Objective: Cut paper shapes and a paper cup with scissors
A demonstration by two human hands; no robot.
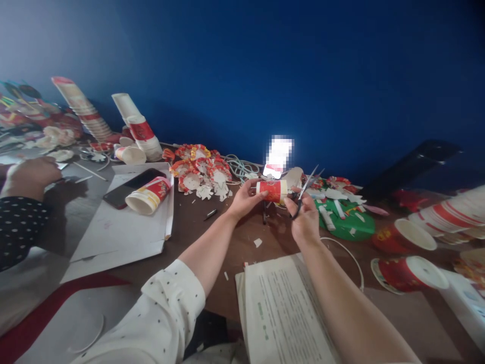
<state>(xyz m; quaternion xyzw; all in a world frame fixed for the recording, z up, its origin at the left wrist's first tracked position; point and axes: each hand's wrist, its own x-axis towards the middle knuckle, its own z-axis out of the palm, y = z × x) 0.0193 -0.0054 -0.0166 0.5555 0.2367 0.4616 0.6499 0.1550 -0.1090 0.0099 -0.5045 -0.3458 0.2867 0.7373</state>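
My left hand [244, 199] is closed around a red paper cup [270, 191], which lies sideways in the air over the brown table. Fingers of my right hand [305, 220] are wrapped round a pair of scissors [301, 194] with black handles. The blades point up and away, a little apart, above the cup's right side. My right fingers are close to the cup's cream-coloured end; whether they touch it I cannot tell. Just behind the cup, a bright phone screen [278, 156] leans upright near the blue wall.
Cut paper flowers [200, 169] are heaped behind my left hand. Paper scraps cover a green plate [346, 225] at right. Red cups [403, 236] stand further right. A printed document [280, 308] lies in front. At left, another person's hand [32, 177] rests near a white board [121, 227].
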